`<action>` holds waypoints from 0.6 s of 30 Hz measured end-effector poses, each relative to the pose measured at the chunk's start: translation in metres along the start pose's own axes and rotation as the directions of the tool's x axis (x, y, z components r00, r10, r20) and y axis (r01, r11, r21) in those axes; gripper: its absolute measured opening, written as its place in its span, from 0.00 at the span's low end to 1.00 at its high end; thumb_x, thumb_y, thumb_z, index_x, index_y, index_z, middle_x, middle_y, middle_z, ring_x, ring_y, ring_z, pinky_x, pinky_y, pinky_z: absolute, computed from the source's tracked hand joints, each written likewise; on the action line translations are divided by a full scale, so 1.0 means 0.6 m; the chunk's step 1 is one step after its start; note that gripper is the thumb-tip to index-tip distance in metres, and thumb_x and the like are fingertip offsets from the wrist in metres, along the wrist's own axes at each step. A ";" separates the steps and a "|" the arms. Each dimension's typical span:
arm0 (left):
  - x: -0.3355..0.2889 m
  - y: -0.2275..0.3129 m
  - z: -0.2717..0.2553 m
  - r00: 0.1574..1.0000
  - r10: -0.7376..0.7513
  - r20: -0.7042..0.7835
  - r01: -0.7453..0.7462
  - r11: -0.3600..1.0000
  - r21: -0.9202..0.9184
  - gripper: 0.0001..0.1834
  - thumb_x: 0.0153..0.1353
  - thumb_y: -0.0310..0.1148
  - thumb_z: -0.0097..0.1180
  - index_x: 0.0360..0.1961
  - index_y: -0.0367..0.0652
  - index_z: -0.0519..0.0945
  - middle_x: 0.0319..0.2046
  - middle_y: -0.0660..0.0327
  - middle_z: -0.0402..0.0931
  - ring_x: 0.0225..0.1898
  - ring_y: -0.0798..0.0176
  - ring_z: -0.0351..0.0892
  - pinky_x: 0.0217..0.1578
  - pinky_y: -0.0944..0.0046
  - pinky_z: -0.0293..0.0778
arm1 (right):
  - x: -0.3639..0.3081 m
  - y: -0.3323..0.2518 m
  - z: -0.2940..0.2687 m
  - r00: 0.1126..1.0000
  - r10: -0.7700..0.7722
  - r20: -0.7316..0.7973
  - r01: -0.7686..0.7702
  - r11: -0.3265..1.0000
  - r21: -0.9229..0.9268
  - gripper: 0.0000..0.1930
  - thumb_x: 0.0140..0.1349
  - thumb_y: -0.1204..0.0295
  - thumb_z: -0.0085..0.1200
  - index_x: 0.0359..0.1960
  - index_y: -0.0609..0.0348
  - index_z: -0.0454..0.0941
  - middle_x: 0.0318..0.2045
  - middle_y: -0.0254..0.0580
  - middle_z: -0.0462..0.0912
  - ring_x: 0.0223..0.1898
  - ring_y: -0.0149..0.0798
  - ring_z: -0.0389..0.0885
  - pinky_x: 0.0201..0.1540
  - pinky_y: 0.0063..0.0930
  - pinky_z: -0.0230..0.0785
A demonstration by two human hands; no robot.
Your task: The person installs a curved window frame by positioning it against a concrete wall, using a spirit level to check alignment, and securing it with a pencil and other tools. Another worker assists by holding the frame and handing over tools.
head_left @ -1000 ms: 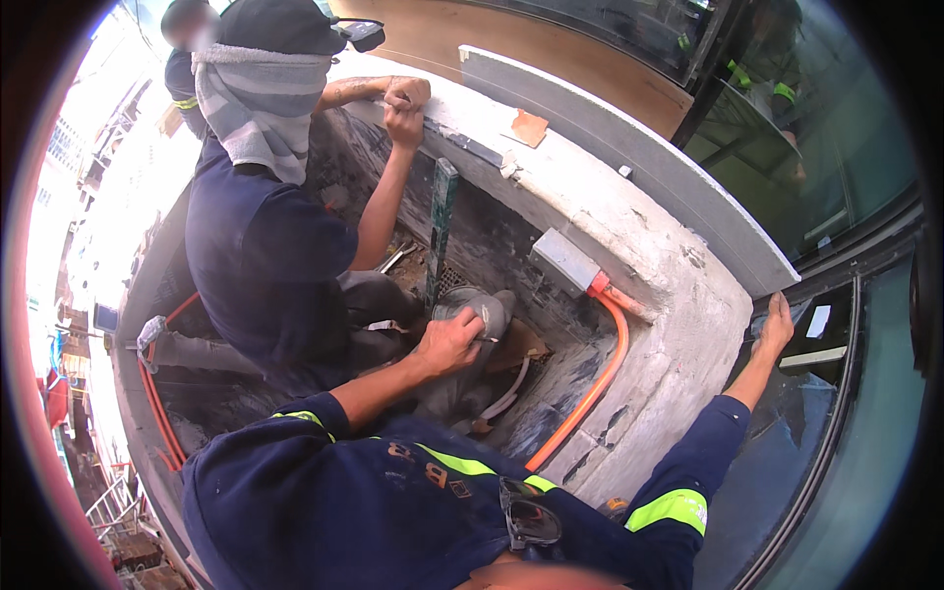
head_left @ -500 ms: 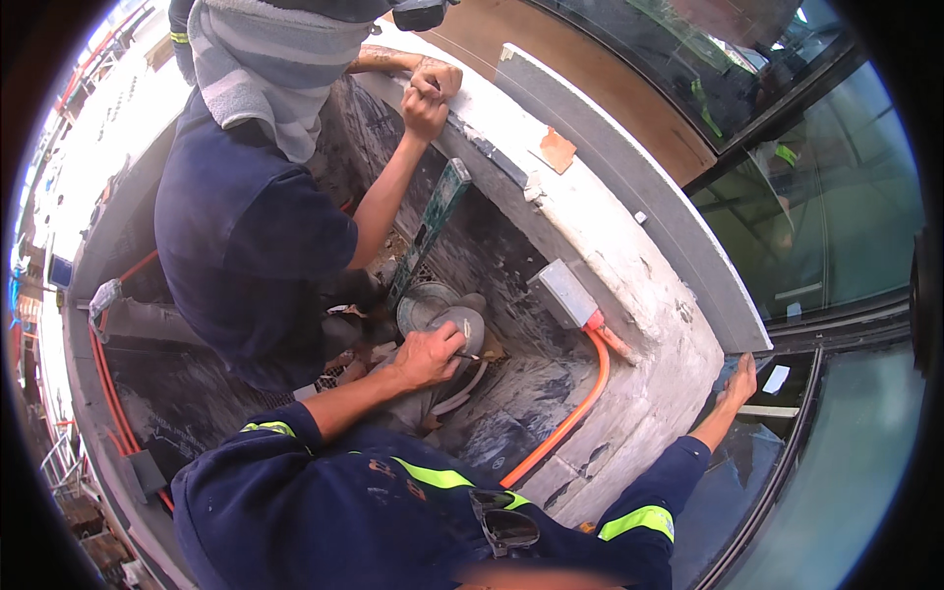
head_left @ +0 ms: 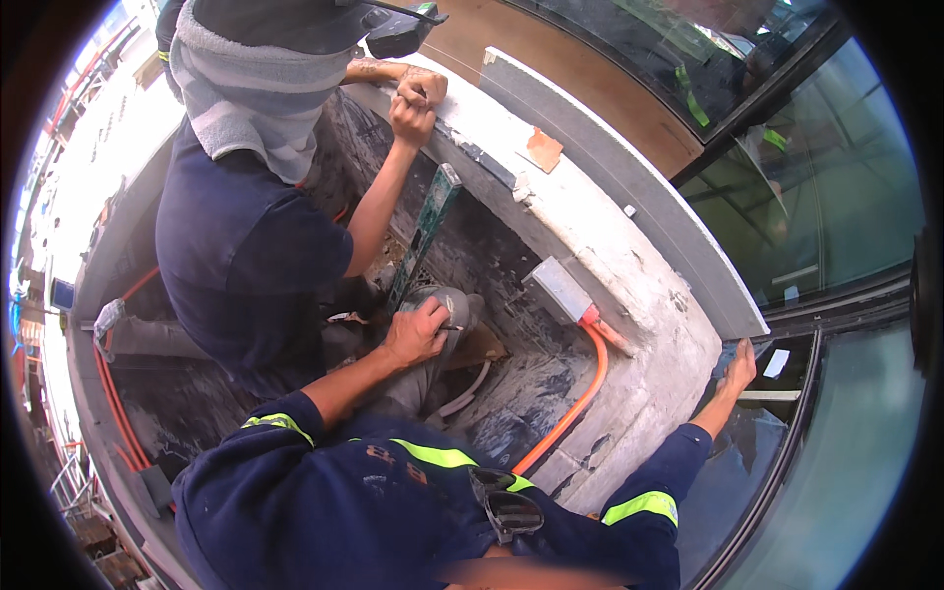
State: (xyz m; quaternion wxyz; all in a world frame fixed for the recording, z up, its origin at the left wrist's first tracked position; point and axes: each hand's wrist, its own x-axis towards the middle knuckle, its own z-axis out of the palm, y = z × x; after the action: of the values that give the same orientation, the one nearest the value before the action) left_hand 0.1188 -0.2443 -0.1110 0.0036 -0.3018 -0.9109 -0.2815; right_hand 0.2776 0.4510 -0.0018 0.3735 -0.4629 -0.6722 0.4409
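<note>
My left hand (head_left: 417, 332) is closed, its fingers pinching a thin dark pencil-like stick (head_left: 452, 327) whose end pokes out to the right. Behind it show my knee and a bucket rim, partly hidden. At the far right my right hand (head_left: 737, 368) stretches its fingers up against the lower end of a long grey panel (head_left: 629, 197). The panel stands on edge along the white, rough ledge (head_left: 629, 265). Part of my right hand's contact with the panel cannot be made out.
A co-worker (head_left: 246, 246) in a dark shirt leans on the ledge at left. A green spirit level (head_left: 425, 231) stands tilted in the trough. A grey box (head_left: 562, 289) with orange conduit (head_left: 575, 413) is fixed to the wall. Glass panes (head_left: 855, 197) stand right.
My left hand has moved left and slightly up with the stick. The view has shifted a little. My right hand stays at the panel's end.
</note>
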 end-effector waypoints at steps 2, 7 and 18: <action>0.005 -0.002 0.002 1.000 -0.010 0.005 0.010 1.000 0.010 0.18 0.59 0.35 0.68 0.49 0.48 0.77 0.48 0.54 0.77 0.40 0.39 0.86 0.39 0.39 0.82 | -0.003 -0.003 0.003 1.000 -0.029 -0.009 0.029 0.999 0.018 0.21 0.74 0.60 0.64 0.64 0.56 0.87 0.23 0.25 0.73 0.17 0.22 0.54 0.19 0.24 0.47; 0.014 0.014 0.010 1.000 -0.005 0.029 0.004 1.000 0.022 0.18 0.59 0.34 0.68 0.48 0.48 0.77 0.47 0.55 0.77 0.41 0.39 0.86 0.39 0.39 0.82 | -0.009 -0.006 0.008 0.999 -0.039 -0.028 0.039 0.999 -0.006 0.21 0.73 0.58 0.64 0.63 0.54 0.88 0.22 0.25 0.72 0.18 0.23 0.55 0.20 0.25 0.48; 0.160 0.072 -0.056 0.930 -0.184 -0.317 0.082 0.947 -0.310 0.27 0.75 0.34 0.58 0.73 0.43 0.72 0.46 0.43 0.71 0.50 0.38 0.79 0.49 0.44 0.79 | 0.029 0.035 0.005 0.996 -0.085 -0.033 0.086 0.995 0.041 0.22 0.72 0.59 0.66 0.63 0.56 0.87 0.29 0.25 0.80 0.20 0.22 0.58 0.21 0.23 0.49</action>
State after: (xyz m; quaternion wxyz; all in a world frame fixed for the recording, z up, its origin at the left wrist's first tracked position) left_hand 0.0586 -0.1802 -0.0439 0.0982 -0.1825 -0.8633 -0.4602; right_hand 0.2760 0.4709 -0.0210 0.4120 -0.4325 -0.6760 0.4315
